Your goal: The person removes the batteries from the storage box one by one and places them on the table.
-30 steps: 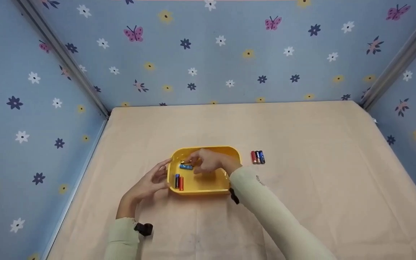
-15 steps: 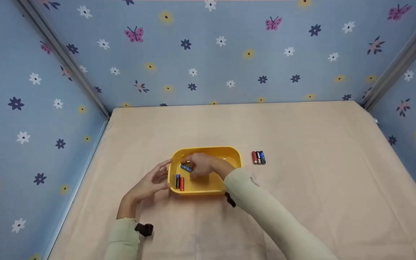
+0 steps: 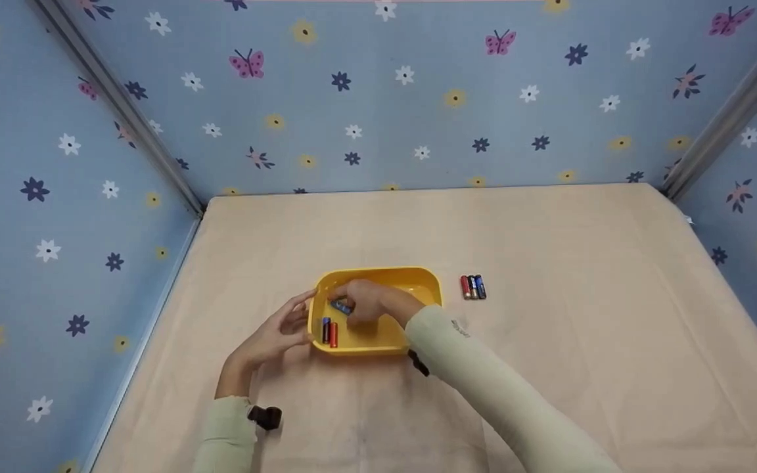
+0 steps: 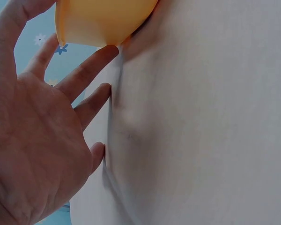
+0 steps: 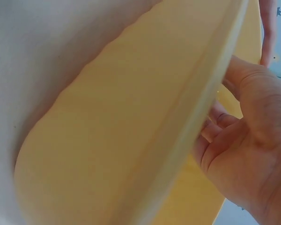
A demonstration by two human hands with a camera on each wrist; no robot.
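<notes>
In the head view a yellow tray (image 3: 378,350) stands on the cloth-covered table. My left hand (image 3: 275,338) touches its left end, thumb near the rim and fingers spread; the left wrist view shows the palm of this left hand (image 4: 42,140) beside the tray wall (image 4: 100,23). My right hand (image 3: 367,301) reaches over the right side into the tray, fingers curled at a blue battery (image 3: 340,307) lying slantwise. In the right wrist view the tray wall hides the fingertips of the right hand (image 5: 248,140). A dark battery (image 3: 326,330) and a red battery (image 3: 334,335) lie side by side within the tray.
Right of the tray, a red battery (image 3: 465,287), a dark battery (image 3: 472,287) and a blue-and-black battery (image 3: 480,287) lie in a row. A flowered blue wall (image 3: 405,112) rises behind the table (image 3: 582,276), with side panels left and right.
My right hand has shifted slightly left inside the tray and its fingers have closed in. The blue battery has turned to a slant; a gold battery beside it is now hidden. My left hand stays put.
</notes>
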